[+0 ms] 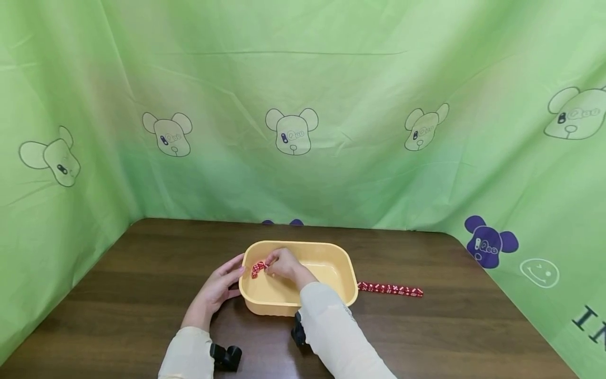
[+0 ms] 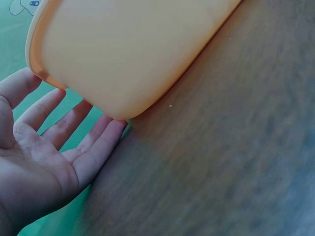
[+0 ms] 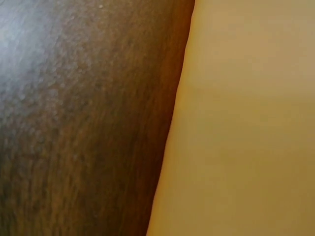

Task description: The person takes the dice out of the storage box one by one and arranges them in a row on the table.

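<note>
A yellow plastic basin (image 1: 331, 273) sits on the table. My left hand (image 1: 221, 284) touches its left end, fingers spread and fairly straight; in the left wrist view the fingertips of that hand (image 2: 54, 147) lie against the basin wall (image 2: 128, 59). Inside the basin, at the left, several red dice with white pips (image 1: 256, 269) form a short curved row. My right hand (image 1: 285, 265) reaches in over the near rim and pinches a die at the right end of this row, mostly hidden by the fingers. Only basin wall (image 3: 246, 123) and tabletop show in the right wrist view.
A straight row of red dice (image 1: 390, 289) lies on the brown wooden table (image 1: 450, 326), running right from the basin's right end. Green printed cloth (image 1: 293, 179) hangs behind and along both sides. Black wrist devices (image 1: 226, 358) sit on the sleeves.
</note>
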Tool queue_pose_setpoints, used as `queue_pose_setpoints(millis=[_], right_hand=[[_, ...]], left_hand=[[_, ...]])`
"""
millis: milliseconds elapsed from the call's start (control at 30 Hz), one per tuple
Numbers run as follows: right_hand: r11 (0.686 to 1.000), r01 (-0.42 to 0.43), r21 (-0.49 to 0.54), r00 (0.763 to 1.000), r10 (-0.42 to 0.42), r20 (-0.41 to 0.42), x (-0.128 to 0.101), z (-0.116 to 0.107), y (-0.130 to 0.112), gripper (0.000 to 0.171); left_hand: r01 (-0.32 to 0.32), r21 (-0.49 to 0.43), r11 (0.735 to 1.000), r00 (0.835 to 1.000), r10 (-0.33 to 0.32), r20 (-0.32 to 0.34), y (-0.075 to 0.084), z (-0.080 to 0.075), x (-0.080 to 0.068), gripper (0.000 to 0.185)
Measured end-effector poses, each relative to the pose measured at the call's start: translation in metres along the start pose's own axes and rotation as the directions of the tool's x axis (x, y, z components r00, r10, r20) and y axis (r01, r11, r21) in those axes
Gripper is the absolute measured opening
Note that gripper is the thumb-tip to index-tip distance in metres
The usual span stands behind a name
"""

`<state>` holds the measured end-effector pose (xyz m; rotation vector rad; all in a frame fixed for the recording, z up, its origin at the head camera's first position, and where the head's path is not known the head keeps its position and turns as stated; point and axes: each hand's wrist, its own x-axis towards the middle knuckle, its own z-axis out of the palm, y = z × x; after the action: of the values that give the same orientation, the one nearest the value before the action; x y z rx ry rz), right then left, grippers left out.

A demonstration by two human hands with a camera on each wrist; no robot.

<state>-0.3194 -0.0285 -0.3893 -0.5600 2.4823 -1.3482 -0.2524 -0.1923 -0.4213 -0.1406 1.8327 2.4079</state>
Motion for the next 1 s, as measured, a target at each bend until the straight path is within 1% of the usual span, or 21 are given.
queue_pose_setpoints(millis=[67, 167, 267, 400, 600, 867, 1000], right_hand=[[0.999, 0.022, -0.026, 1.000, -0.023, -0.003, 0.000, 0.000, 0.002, 0.012], [0.999, 0.028, -0.044, 1.000, -0.028, 0.001, 0.005, 0.000, 0.010, 0.011], [0.999, 0.010, -0.030, 1.000, -0.009, 0.016, 0.009, 0.000, 0.012, 0.012], [0.998, 0.012, -0.055, 1.000, -0.011, 0.023, 0.015, 0.001, 0.017, 0.012], [0.996, 0.019, -0.086, 1.000, -0.017, 0.026, 0.014, 0.001, 0.017, 0.011], [0.997, -0.053, -0.047, 0.997, 0.056, 0.061, 0.009, -0.003, 0.010, 0.013], [0.997, -0.052, -0.049, 0.996, 0.055, 0.073, 0.007, -0.008, 0.007, 0.015]], left_hand=[[-0.002, -0.004, 1.000, 1.000, 0.002, -0.001, -0.001, 0.000, 0.000, 0.047], [-0.002, -0.009, 1.000, 1.000, 0.002, 0.006, -0.002, 0.000, 0.001, 0.047], [-0.005, -0.010, 1.000, 1.000, 0.005, 0.010, -0.003, 0.000, 0.002, 0.048], [-0.009, -0.006, 1.000, 1.000, 0.009, 0.007, -0.004, 0.000, 0.002, 0.048], [-0.007, 0.016, 1.000, 1.000, 0.007, 0.010, -0.004, -0.001, 0.001, 0.050], [-0.001, 0.010, 1.000, 1.000, 0.001, 0.001, -0.005, -0.002, 0.001, 0.050], [-0.003, 0.017, 1.000, 1.000, 0.003, -0.002, -0.004, -0.001, 0.002, 0.051]])
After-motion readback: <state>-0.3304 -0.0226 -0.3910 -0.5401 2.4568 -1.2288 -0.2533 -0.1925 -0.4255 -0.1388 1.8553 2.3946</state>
